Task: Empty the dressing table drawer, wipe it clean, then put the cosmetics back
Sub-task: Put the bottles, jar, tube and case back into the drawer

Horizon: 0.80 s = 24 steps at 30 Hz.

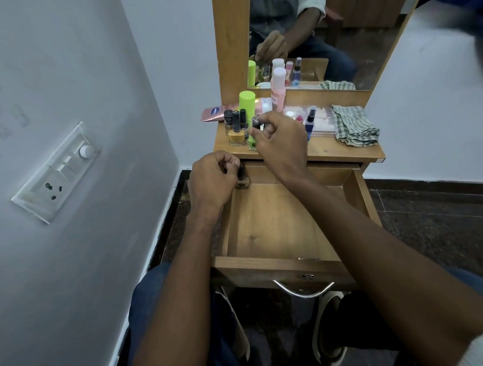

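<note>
The wooden drawer [275,231] is pulled out below the dressing table top [344,150], its floor bare except at the far left corner. There my left hand [211,181] holds a small brown nail polish bottle [242,178] by its black cap. Over the table top my right hand [281,142] pinches another small bottle with a dark cap [255,124]. Several nail polish bottles, one yellow [236,136], stand in a cluster beside it. A lime green bottle [247,99] and a pink bottle [278,92] stand behind them.
A checked green cloth [354,125] lies folded at the table's right end, beside a clear plastic box [320,121] and a blue spray bottle [310,121]. A pink tube [213,113] lies at the left. The mirror [325,35] rises behind. A wall socket panel [57,174] sits left.
</note>
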Available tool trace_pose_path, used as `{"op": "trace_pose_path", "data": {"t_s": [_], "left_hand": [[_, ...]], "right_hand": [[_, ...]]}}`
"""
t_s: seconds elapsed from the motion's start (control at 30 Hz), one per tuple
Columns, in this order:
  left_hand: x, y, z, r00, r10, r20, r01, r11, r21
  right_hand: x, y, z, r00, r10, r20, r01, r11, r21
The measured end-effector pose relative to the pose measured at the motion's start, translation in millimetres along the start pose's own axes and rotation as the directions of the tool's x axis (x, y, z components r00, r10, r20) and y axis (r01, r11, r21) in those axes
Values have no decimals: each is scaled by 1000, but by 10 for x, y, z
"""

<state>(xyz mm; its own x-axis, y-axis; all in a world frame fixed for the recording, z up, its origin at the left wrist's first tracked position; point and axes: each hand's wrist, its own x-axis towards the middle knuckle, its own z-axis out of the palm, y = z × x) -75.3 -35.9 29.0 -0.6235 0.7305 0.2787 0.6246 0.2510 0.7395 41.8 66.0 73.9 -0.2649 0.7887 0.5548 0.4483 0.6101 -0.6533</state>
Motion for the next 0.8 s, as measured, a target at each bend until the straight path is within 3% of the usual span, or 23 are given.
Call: {"op": "trace_pose_path", "data": {"t_s": [0.13,0.27,0.43,0.67,0.8], "left_hand": [[3,-17,-8,998,-58,-21,58,998,-9],[4,-17,-7,998,-68,-17,68,998,4],[-1,-41,32,996,-75,55,74,997,7],[-1,-76,29,995,-79,65,78,997,18],[0,-116,51,990,-120,71,118,993,19]], "right_hand": [[-189,-22,-120,995,-89,-45,94,988,119],[-592,99,-119,973,-187,139,168,976,137],[-762,369,117,931,35,364,-51,998,34],[-721,365,339,901,182,395,-209,977,28],[-783,417,356,877,268,400,-231,963,-138]]}}
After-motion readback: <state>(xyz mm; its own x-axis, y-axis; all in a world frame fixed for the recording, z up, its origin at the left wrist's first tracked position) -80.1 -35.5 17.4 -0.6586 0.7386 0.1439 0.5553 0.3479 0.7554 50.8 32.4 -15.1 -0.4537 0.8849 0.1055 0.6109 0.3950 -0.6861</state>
